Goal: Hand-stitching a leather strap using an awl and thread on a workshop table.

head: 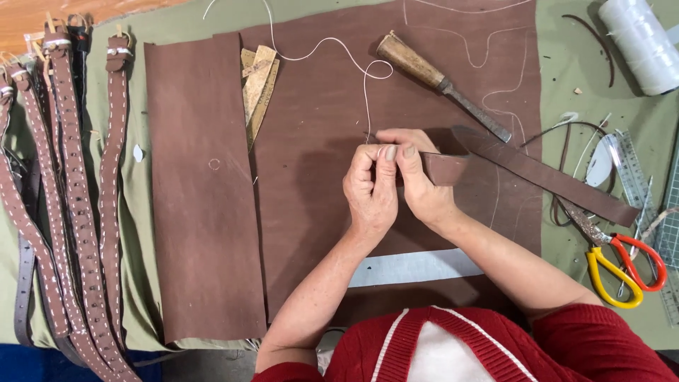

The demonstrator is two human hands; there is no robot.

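Both hands meet over a large brown leather sheet (318, 212). My left hand (370, 187) and my right hand (417, 177) pinch the near end of a brown leather strap (537, 173), which runs off to the right. A white thread (353, 64) rises from between my fingertips and loops away across the leather. Whether a needle is in my fingers cannot be seen.
A wood-handled awl or chisel (442, 85) lies beyond my hands. Several stitched brown belts (71, 198) lie at the left. A second leather sheet (201, 191), wooden pieces (258, 85), a thread spool (640, 42), red-and-yellow scissors (622, 265), rulers (636, 177) and a pale strip (417, 267) surround the work.
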